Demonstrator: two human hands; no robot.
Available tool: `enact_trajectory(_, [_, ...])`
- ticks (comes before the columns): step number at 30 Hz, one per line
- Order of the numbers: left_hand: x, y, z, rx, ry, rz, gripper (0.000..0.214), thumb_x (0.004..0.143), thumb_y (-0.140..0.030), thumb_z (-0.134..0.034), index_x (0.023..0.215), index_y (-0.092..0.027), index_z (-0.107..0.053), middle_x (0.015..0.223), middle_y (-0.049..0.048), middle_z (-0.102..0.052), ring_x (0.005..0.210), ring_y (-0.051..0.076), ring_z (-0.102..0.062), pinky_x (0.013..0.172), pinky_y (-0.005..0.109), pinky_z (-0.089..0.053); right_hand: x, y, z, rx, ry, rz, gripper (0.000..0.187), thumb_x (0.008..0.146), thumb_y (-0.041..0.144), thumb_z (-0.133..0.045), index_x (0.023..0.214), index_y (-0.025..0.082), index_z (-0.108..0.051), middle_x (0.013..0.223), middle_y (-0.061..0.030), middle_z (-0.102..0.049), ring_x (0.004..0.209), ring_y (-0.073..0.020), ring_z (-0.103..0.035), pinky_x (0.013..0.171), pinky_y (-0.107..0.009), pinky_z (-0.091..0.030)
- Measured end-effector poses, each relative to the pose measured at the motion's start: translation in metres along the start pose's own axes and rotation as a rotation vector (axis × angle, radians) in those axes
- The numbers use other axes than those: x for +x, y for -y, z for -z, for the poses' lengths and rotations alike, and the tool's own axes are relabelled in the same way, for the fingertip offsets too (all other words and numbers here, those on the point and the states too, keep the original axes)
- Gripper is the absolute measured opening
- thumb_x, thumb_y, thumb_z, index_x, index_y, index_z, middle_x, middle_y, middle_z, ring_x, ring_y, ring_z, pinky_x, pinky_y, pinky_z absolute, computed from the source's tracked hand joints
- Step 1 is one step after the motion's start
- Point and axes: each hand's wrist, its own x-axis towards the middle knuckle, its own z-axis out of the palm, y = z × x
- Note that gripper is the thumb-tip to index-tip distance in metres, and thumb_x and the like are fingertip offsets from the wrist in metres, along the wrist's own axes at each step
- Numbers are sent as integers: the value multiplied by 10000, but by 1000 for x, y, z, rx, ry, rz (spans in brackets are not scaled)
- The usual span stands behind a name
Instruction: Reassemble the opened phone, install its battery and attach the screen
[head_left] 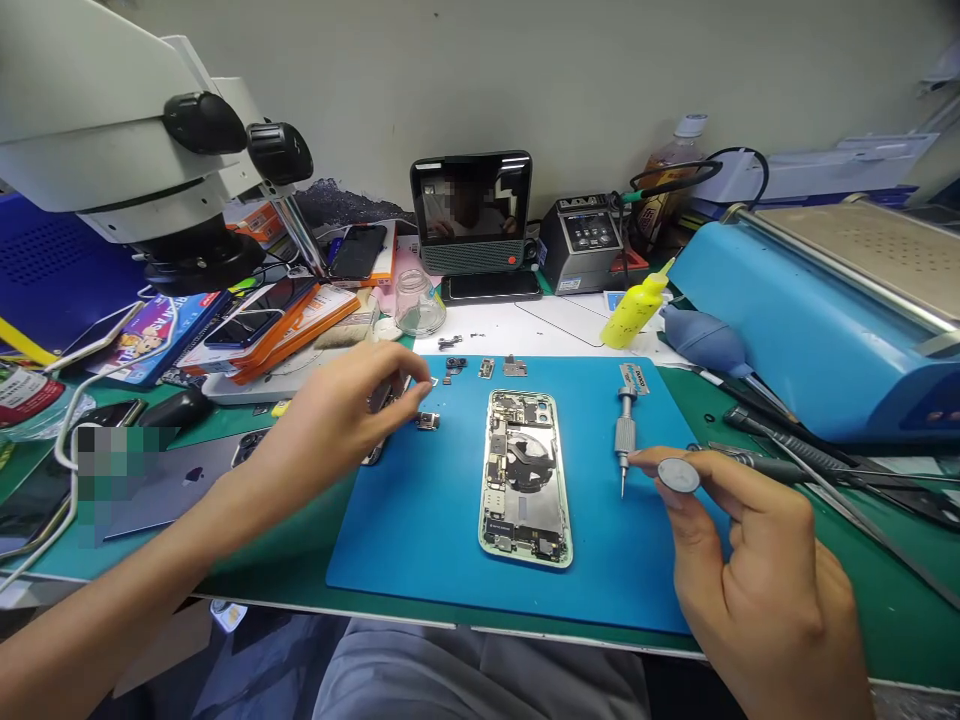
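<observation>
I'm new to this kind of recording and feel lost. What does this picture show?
There is no robot: a person works barehanded, filmed by one head-worn camera looking forward and down. On the blue mat lies an opened phone, its insides showing, with small parts near the mat's far edge and a grey screwdriver right of the phone. The right hand pinches a round-ended grey object. The left hand is over the mat's left edge; whether it holds anything is unclear.

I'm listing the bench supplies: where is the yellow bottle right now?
In the head view, the yellow bottle is right of centre, just beyond the far edge of the blue mat, beside the blue-grey air blower.
</observation>
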Motion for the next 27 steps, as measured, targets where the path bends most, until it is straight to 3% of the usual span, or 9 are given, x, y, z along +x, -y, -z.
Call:
enact_trajectory(2, [-8,-3,4,-370,59,186,202,1089,-424,-661,1043,-234,-708,950,8,-762,815,159,-669,681,270,-504,3,-1,0,1,14,-61,215,1116,375,-587,1155,235,-746,1052,-123,-822,899,-286,-814,853,-408,-654])
enact_trajectory(5, [-23,-8,-1,-793,197,339,194,1054,-425,-732,1092,-237,-751,880,2,-793,758,135,-685,646,232,-520,7,-3,0,23,19,-148,329,1106,494,-558,1046,252,-773,976,-134,-819,907,-321,-806,852,-457,-655])
enact_trajectory(10, [-38,-20,-18,-1125,303,450,209,1028,-404,-792,1142,-233,-759,839,-1,-832,679,94,-653,660,204,-546,2,17,4,267,-125,-252,235,1075,449,-610,1151,258,-723,930,-89,-725,903,-277,-747,827,-413,-615])
enact_trajectory(12, [-40,-26,-21,-1162,318,443,170,1032,-378,-786,1093,-227,-736,832,-3,-840,684,88,-655,666,190,-542,0,34,4,289,-119,-233,258,1062,406,-656,1277,277,-719,932,-47,-713,798,-217,-704,770,-346,-599])
enact_trajectory(14, [-42,-33,-24,-1152,309,427,117,1031,-327,-777,1052,-234,-708,815,-17,-835,710,90,-679,667,179,-532,1,51,1,231,29,-130,272,1047,387,-717,1307,306,-727,983,-17,-766,709,-162,-682,741,-282,-600])
enact_trajectory(16, [-45,-39,-26,-1097,264,398,74,1028,-275,-765,1014,-251,-696,815,-39,-820,753,97,-717,666,174,-525,6,65,-5,315,191,2,252,1041,337,-748,1290,302,-724,1016,-4,-817,693,-140,-716,712,-238,-604])
enact_trajectory(18, [-50,-44,-30,-1018,212,360,67,1033,-252,-755,990,-270,-707,848,-56,-806,811,105,-748,681,179,-536,11,72,-11,434,258,72,205,1039,251,-748,1242,275,-730,994,-6,-833,742,-140,-761,700,-214,-608])
enact_trajectory(24, [-57,-44,-37,-872,155,231,77,1083,-273,-710,1033,-324,-740,954,-75,-796,896,120,-779,761,201,-603,13,69,-14,467,259,23,128,1038,202,-734,1123,283,-785,856,23,-805,666,-123,-738,631,-205,-585])
enact_trajectory(27, [-59,-37,-42,-615,48,115,79,1119,-284,-659,1154,-325,-717,1046,-64,-808,944,139,-779,817,242,-598,10,61,-13,395,207,-34,110,1029,243,-751,1094,303,-817,859,16,-805,656,-135,-732,604,-229,-565])
